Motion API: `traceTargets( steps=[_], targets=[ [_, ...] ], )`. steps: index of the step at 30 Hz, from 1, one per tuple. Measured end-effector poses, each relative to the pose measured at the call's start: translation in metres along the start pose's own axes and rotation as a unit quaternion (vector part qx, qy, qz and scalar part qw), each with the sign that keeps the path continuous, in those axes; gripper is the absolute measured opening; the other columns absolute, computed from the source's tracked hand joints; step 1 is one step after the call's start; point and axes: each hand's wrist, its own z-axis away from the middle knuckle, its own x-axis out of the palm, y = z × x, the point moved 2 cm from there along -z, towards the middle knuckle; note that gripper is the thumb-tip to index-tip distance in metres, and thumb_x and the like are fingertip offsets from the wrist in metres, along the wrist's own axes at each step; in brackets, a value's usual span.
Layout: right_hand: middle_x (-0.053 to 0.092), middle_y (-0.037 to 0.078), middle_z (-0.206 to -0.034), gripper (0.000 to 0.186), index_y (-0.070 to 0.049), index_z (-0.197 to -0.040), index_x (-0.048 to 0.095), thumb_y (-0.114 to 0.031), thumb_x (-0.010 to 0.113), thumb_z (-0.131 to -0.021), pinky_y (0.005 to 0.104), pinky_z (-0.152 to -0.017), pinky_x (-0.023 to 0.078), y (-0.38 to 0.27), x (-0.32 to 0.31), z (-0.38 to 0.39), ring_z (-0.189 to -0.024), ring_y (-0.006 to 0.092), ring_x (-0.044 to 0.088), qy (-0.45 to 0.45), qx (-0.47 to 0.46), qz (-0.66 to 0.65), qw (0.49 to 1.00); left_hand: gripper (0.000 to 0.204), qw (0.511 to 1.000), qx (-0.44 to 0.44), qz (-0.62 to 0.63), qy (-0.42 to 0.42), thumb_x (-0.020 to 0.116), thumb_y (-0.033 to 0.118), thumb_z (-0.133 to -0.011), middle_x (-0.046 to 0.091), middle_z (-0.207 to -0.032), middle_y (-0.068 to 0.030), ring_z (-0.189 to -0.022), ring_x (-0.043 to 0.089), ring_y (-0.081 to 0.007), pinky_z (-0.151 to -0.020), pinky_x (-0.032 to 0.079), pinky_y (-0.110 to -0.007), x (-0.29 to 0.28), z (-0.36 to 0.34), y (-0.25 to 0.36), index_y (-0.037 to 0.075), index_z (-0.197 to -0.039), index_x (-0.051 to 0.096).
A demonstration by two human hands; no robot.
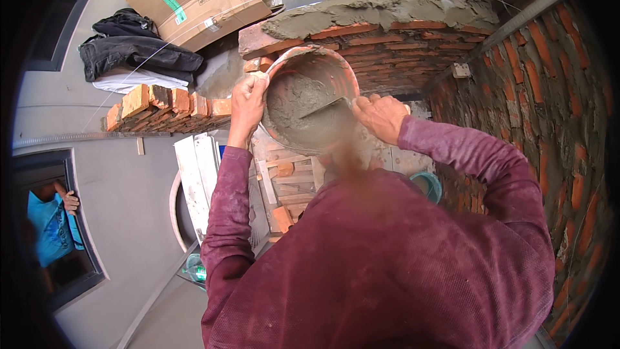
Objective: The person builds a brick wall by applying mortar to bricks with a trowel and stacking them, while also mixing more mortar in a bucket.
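A round bucket (337, 71) with a mortar-smeared, reddish inner wall is in front of me, tipped so that its mouth faces me. Wet grey mortar (292, 98) lies inside it. My left hand (247, 105) is closed on the bucket's left rim. At the right rim my right hand (380, 116) is closed around the handle of a trowel (326, 116), mostly hidden by the fingers. The trowel's blade rests in the mortar. Just beyond the bucket runs a low brick wall (387, 48), its top covered with a thick bed of mortar (361, 11).
A tall brick wall (536, 84) rises on the right. Loose bricks (171, 100) line a ledge at left, below dark clothing (135, 48) and a cardboard box (197, 6). A thin string crosses above. Another person (51, 223) shows through the left window. A teal bucket (426, 187) stands low right.
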Motion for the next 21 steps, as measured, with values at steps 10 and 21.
traceTargets(
  steps=[10,21],
  targets=[
    [0.060,0.011,-0.081,0.027,0.005,-0.100,0.057,-0.014,0.056,-0.080,0.0355,-0.057,0.054,0.025,-0.002,0.070,-0.075,0.0246,0.066,0.086,-0.045,0.037,0.995,0.040,1.000,0.013,0.013,-0.002,0.058,0.024,-0.095,0.032,-0.065,0.0065,-0.062,0.028,-0.0057,-0.052,0.023,-0.027,0.071,-0.006,0.026,0.010,-0.064,0.036],
    [0.070,0.018,-0.089,0.027,0.001,-0.095,0.070,-0.022,0.059,-0.086,0.0436,-0.077,0.054,0.084,0.003,0.108,-0.086,0.0327,0.068,-0.193,0.113,-0.161,0.961,0.038,0.971,0.153,-0.151,-0.106,0.058,0.031,-0.089,0.049,-0.061,-0.0167,-0.055,0.047,-0.0293,-0.055,0.039,-0.039,0.191,0.011,0.128,-0.001,-0.070,0.053]
  ],
)
